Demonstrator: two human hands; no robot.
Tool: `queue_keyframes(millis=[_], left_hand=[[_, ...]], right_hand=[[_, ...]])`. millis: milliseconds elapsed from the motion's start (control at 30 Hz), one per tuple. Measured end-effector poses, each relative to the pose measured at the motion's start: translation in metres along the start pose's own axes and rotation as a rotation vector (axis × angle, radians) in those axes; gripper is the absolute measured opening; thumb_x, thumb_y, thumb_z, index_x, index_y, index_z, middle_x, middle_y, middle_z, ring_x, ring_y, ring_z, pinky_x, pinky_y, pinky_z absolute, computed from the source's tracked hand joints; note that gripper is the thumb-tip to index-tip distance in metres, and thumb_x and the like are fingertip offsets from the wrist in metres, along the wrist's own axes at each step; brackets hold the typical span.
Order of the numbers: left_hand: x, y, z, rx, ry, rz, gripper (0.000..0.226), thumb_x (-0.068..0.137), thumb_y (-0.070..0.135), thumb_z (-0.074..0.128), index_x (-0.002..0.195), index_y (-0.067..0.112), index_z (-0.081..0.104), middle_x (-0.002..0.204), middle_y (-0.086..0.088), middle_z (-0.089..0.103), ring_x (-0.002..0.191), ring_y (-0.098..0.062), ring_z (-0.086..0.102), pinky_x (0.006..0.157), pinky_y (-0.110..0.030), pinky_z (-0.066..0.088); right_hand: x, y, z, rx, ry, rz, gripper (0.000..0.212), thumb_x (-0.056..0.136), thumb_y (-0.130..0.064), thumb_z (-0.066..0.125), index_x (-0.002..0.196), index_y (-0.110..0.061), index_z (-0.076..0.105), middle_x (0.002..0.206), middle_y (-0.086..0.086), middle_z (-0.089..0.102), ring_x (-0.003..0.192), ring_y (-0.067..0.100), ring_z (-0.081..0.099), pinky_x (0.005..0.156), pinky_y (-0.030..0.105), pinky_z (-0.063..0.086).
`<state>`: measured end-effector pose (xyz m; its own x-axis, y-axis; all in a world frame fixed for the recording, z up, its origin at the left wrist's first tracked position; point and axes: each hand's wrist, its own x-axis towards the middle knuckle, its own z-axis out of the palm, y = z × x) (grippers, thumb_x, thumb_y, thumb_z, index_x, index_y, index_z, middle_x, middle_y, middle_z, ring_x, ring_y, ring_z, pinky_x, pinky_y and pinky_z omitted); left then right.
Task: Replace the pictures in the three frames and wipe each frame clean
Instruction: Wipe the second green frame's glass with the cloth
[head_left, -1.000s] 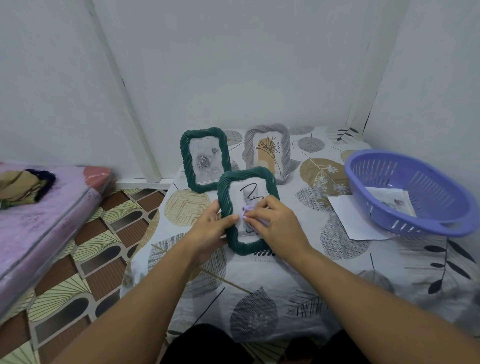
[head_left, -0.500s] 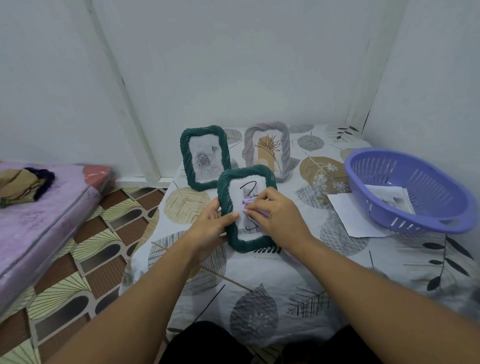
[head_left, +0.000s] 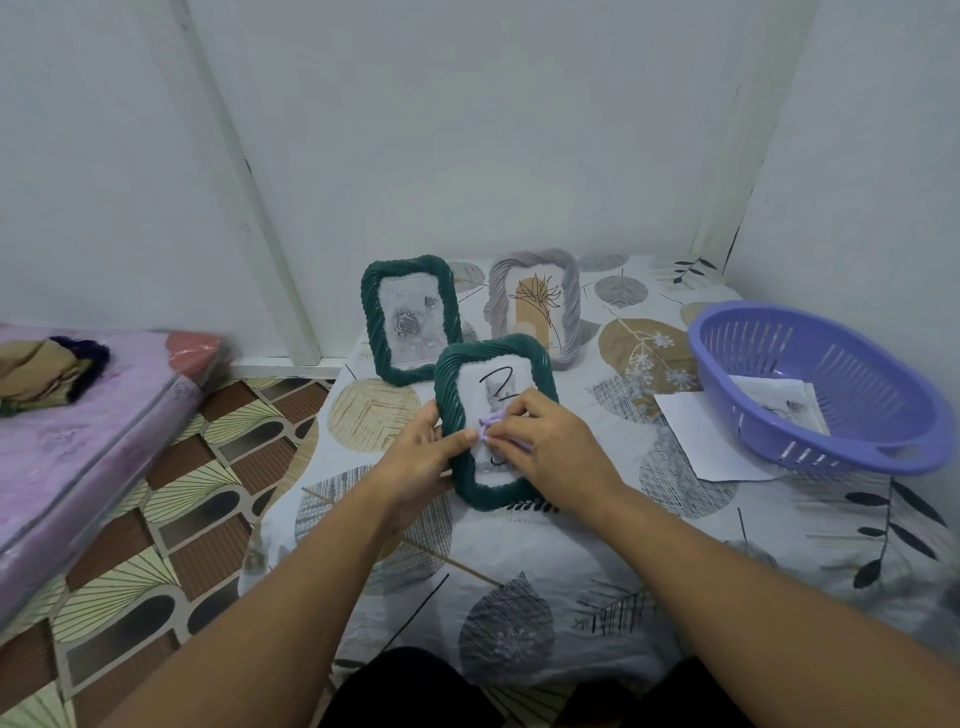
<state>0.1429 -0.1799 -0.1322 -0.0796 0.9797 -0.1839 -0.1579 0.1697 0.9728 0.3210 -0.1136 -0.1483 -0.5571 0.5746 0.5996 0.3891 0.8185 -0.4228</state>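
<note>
A dark green rope-edged frame (head_left: 448, 384) stands tilted on the leaf-print cover, its glass marked with black scribbles. My left hand (head_left: 423, 457) grips its left edge, thumb on the front. My right hand (head_left: 553, 447) pinches a small lilac cloth (head_left: 488, 422) and presses it on the glass near the left middle. Behind stand a second green frame (head_left: 375, 312) with a grey rose picture and a grey frame (head_left: 569, 296) with a tan plant drawing.
A purple slotted basket (head_left: 831, 452) holding a printed picture sits at the right, on a white sheet of paper (head_left: 691, 436). Walls close the back and right. A pink mattress (head_left: 78, 447) with folded cloth lies left, across the patterned floor (head_left: 171, 519).
My right hand has slid the lilac cloth down and leftward across the glass, uncovering more of the upper scribble. My left hand keeps hold of the frame's edge.
</note>
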Motion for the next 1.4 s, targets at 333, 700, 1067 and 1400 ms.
queue_keyframes(millis=[333, 700, 1067, 1400], left_hand=[[-0.001, 0.001, 0.0, 0.0, -0.006, 0.009, 0.038, 0.102, 0.004, 0.056, 0.13, 0.031, 0.056, 0.122, -0.009, 0.072, 0.115, -0.03, 0.069, 0.096, -0.051, 0.056], [-0.002, -0.001, -0.002, 0.005, -0.026, 0.036, 0.042, 0.102, 0.006, 0.057, 0.135, 0.032, 0.053, 0.124, -0.009, 0.072, 0.115, -0.03, 0.069, 0.097, -0.053, 0.055], [-0.003, -0.001, -0.001, -0.02, -0.034, 0.044, 0.043, 0.102, 0.004, 0.056, 0.137, 0.028, 0.053, 0.117, -0.01, 0.073, 0.105, -0.026, 0.072, 0.085, -0.041, 0.059], [-0.002, -0.002, -0.001, -0.019, -0.029, 0.052, 0.044, 0.102, 0.004, 0.056, 0.138, 0.029, 0.053, 0.118, -0.01, 0.073, 0.106, -0.026, 0.072, 0.089, -0.045, 0.058]], right_hand=[[0.035, -0.005, 0.008, 0.083, 0.288, 0.26, 0.014, 0.091, -0.022, 0.076, 0.102, -0.016, 0.081, 0.092, -0.004, 0.059, 0.087, 0.01, 0.062, 0.081, 0.036, 0.055], [0.041, -0.014, 0.006, 0.088, 0.234, 0.242, 0.015, 0.09, -0.023, 0.076, 0.102, -0.015, 0.081, 0.091, -0.004, 0.058, 0.083, 0.009, 0.058, 0.078, 0.027, 0.051], [0.039, -0.02, 0.008, 0.067, 0.188, 0.185, 0.014, 0.091, -0.022, 0.075, 0.101, -0.013, 0.081, 0.092, -0.002, 0.057, 0.082, 0.011, 0.058, 0.078, 0.027, 0.051], [0.037, -0.017, 0.006, 0.08, 0.176, 0.178, 0.013, 0.09, -0.022, 0.076, 0.1, -0.014, 0.081, 0.091, -0.002, 0.057, 0.081, 0.007, 0.057, 0.078, 0.029, 0.052]])
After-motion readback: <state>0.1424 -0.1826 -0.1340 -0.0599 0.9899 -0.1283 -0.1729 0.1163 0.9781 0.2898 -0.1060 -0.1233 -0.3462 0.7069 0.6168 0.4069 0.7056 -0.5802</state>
